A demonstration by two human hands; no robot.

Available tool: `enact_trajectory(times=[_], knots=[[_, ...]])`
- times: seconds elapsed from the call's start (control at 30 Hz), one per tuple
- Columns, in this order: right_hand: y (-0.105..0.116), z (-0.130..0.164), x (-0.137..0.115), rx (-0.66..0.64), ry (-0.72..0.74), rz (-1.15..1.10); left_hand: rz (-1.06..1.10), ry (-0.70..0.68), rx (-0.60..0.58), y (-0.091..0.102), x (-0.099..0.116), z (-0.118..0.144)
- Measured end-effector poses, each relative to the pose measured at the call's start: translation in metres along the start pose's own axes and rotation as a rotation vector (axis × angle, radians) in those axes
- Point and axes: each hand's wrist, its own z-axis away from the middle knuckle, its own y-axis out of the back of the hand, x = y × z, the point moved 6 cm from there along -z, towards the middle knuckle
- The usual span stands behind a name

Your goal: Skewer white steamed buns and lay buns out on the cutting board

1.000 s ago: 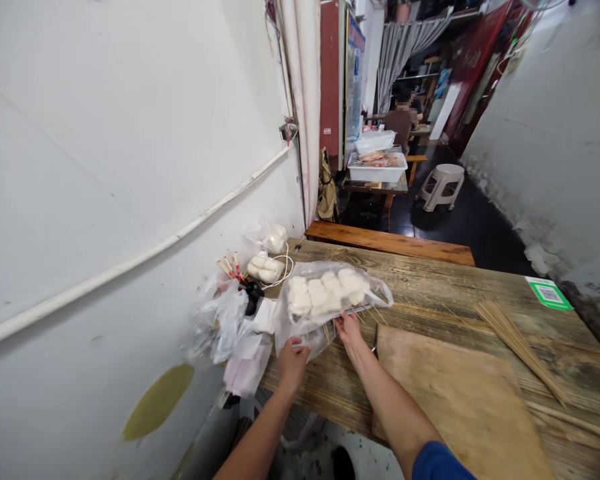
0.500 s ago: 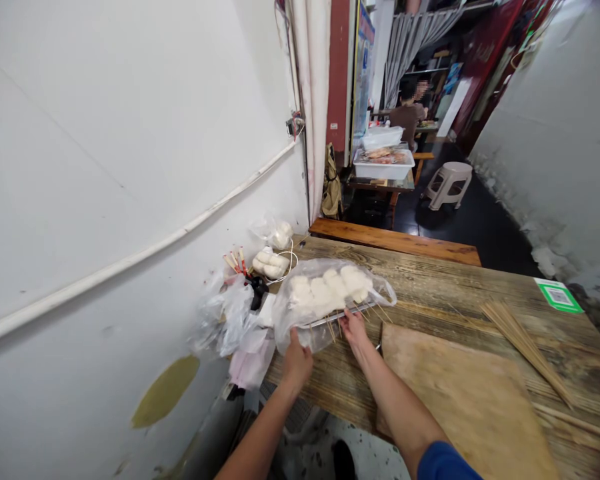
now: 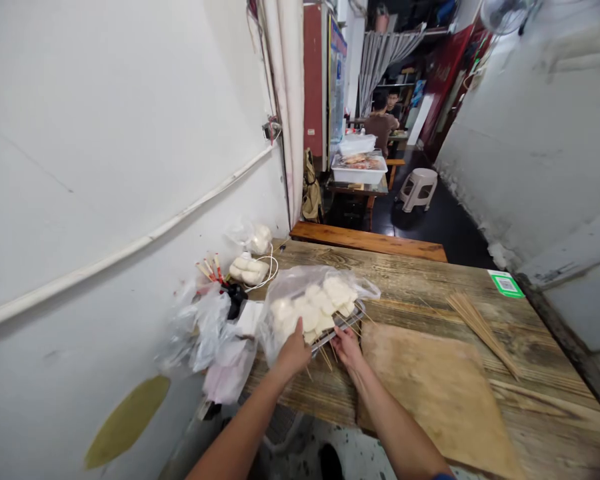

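Note:
A metal tray [image 3: 351, 323] holds flat white pieces on thin wooden skewers [image 3: 326, 359], whose ends stick out over its near edge. What the white food [image 3: 313, 310] is I cannot make out for certain. A clear plastic bag [image 3: 287, 283] lies around the tray's far and left sides. My left hand [image 3: 293, 353] is at the near left corner, its fingers bent at the edge of the bag and the index finger against the white pieces; its thumb is hidden. My right hand [image 3: 347, 347] grips the tray's near edge beside the skewer ends.
A wooden board [image 3: 430, 393] lies right of the tray on the wooden table [image 3: 405, 280]. Beyond it is a bundle of loose skewers [image 3: 483, 333]. Crumpled plastic bags [image 3: 207, 327] and a roll of white string [image 3: 249, 269] lie by the left wall. A bench [image 3: 370, 241] stands behind.
The view has swung to the right. The bag's near edge has moved back, baring the tray's front and the skewers. My left hand has moved up onto the edge of the white pieces.

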Motion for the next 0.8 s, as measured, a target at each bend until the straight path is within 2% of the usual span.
enact_trajectory(times=[0.13,0.23,0.37,0.5,0.63,0.8], knots=[[0.015,0.010,-0.011,0.018,0.012,-0.023,0.014,0.081,-0.006,0.013,0.006,-0.005],[0.027,0.011,-0.026,0.042,0.036,-0.027,-0.075,0.048,-0.013,0.015,0.004,0.004],[0.036,0.010,-0.046,0.032,0.052,-0.002,-0.259,0.020,0.077,0.015,-0.004,0.024],[0.042,0.016,-0.060,-0.019,0.027,0.034,-0.222,-0.005,0.082,0.015,-0.005,0.030],[0.057,0.036,-0.066,-0.056,-0.024,0.054,-0.166,-0.007,0.082,0.029,-0.007,0.021],[0.090,0.081,-0.068,-0.066,-0.087,0.083,-0.158,-0.042,0.044,0.043,-0.017,0.007]])
